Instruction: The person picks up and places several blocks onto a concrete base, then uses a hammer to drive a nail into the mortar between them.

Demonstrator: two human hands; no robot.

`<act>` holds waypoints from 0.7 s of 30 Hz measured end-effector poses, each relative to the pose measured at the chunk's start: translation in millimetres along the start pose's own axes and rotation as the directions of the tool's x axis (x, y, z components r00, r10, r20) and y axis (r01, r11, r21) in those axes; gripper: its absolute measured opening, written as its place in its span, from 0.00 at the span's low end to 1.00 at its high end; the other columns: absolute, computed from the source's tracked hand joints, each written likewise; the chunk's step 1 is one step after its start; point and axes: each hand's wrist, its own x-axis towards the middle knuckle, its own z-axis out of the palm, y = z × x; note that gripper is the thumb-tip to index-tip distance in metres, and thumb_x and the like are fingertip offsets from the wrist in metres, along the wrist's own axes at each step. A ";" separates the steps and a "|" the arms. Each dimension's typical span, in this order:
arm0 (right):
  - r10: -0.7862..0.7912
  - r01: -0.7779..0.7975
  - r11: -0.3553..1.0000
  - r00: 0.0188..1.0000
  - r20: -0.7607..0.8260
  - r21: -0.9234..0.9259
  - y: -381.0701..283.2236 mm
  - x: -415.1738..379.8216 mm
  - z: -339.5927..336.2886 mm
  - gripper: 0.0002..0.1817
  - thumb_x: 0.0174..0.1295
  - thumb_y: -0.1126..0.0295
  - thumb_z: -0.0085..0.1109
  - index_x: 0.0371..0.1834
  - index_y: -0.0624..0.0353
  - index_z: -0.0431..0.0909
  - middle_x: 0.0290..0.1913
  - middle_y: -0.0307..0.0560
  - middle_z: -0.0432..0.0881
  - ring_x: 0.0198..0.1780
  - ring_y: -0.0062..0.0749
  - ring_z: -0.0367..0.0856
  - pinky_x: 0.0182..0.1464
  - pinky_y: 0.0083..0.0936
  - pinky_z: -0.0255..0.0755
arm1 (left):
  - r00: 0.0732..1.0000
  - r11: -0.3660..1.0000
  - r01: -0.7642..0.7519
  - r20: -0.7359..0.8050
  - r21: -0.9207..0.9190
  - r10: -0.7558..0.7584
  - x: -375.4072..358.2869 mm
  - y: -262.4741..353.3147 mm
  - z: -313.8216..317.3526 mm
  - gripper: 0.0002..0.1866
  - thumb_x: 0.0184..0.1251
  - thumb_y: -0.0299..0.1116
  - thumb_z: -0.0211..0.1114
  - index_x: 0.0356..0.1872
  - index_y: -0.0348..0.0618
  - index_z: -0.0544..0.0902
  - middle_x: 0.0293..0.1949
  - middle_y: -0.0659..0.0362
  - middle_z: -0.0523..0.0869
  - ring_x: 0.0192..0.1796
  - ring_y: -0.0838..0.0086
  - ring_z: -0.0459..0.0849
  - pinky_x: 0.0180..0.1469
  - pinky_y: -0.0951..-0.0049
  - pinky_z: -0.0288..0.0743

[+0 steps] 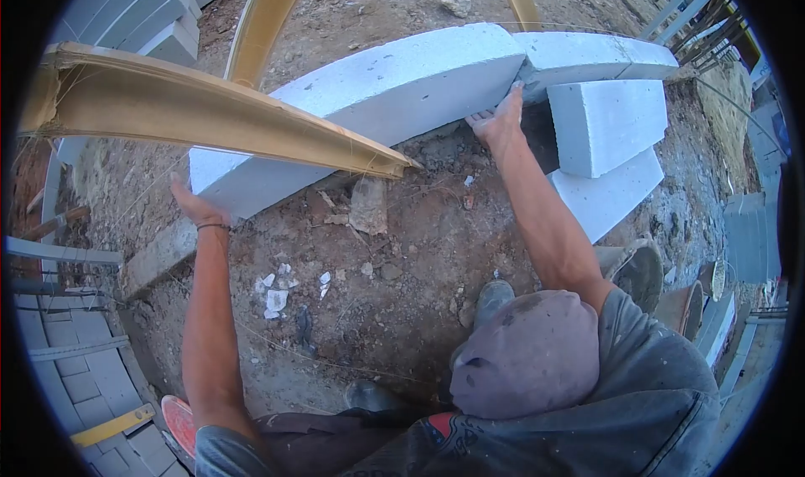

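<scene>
White, fine-pored masonry — probably aerated concrete — makes up the long block [377,99], which lies crosswise at the far side of the person's reach, its right end close against the neighbouring white block [579,53]. The left hand [199,204] grips the lower corner of the left end, most of its fingers hidden by the block; the right hand [501,123] grips near the right end, fingers under the lower edge and thumb up by the joint. Whether the underside bears on the ground cannot be told. To handle it well, share the weight evenly, shift both ends together in small nudges, and keep that right thumb out of the joint, where it could be pinched; fingers underneath should come out before the full weight settles. A tan I-section beam [226,112] slants across the near side of the long block, hiding part of it and leaving little room for the left arm; another tan beam [262,24] stands beyond. A rubble lump [367,204] sits under the beam's tip, with white chips [275,297] nearer. On the right, an upper block [616,125] rests on a lower block [608,193], crowding the right forearm, and a bucket [635,271] stands nearer still.
</scene>
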 end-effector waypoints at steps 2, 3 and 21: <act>0.013 -0.014 1.000 1.000 0.026 0.028 0.8 2.4 0.8 0.47 0.71 0.26 0.39 0.81 0.50 0.57 0.79 0.57 0.59 0.79 0.51 0.60 0.80 0.55 0.51 | 1.000 1.000 0.023 -0.011 -0.018 -0.023 18.5 -6.0 -11.0 0.42 0.70 0.67 0.55 0.66 0.36 0.75 0.63 0.48 0.79 0.63 0.53 0.78 0.67 0.54 0.71; -0.016 0.014 0.999 0.999 0.052 0.039 1.4 2.3 2.6 0.47 0.71 0.26 0.39 0.81 0.48 0.58 0.79 0.56 0.60 0.79 0.51 0.61 0.79 0.56 0.53 | 0.998 0.998 0.050 -0.021 -0.040 -0.051 15.2 -2.5 -6.5 0.42 0.70 0.67 0.55 0.66 0.36 0.75 0.63 0.48 0.78 0.63 0.52 0.78 0.67 0.54 0.71; -0.040 0.041 0.999 0.998 -0.038 0.021 3.1 -11.5 0.0 0.40 0.70 0.27 0.45 0.77 0.40 0.64 0.75 0.42 0.70 0.75 0.46 0.68 0.74 0.60 0.58 | 0.986 0.998 0.070 0.152 0.001 -0.069 -25.1 12.5 12.9 0.47 0.72 0.70 0.47 0.67 0.30 0.76 0.62 0.48 0.80 0.63 0.53 0.78 0.68 0.55 0.70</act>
